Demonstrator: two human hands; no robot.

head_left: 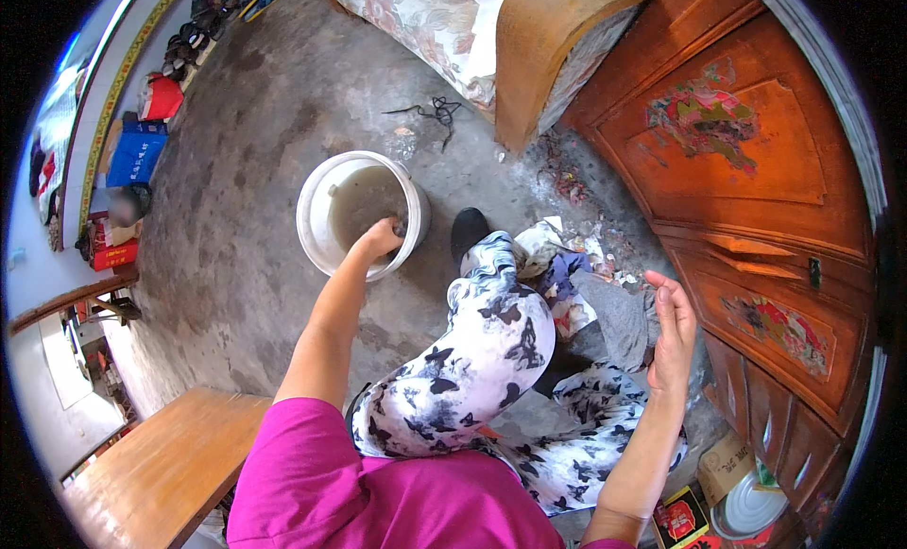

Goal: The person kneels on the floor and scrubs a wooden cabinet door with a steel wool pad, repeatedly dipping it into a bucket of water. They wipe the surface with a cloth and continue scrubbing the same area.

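My left hand (381, 238) reaches over the near rim and into a white plastic bucket (312, 218). Murky grey-brown water (364, 201) fills its lower part. The left fingers are curled downward at the bucket's inner right side, by something small and dark; what they grip is hidden. Out to the right, my right hand (669, 336) is raised with its fingers stretched and nothing in it. Just beyond it, a grey cloth (609, 317) lies on a heap of crumpled cloths and scraps beside my leg.
An orange-brown wooden cabinet (784, 171) closes off the right. At the back are a bed (416, 25) with a wooden end board (529, 67) and a tangled black cord (440, 112). A wooden table (179, 464) stands near left; boxes and shoes line the left wall.
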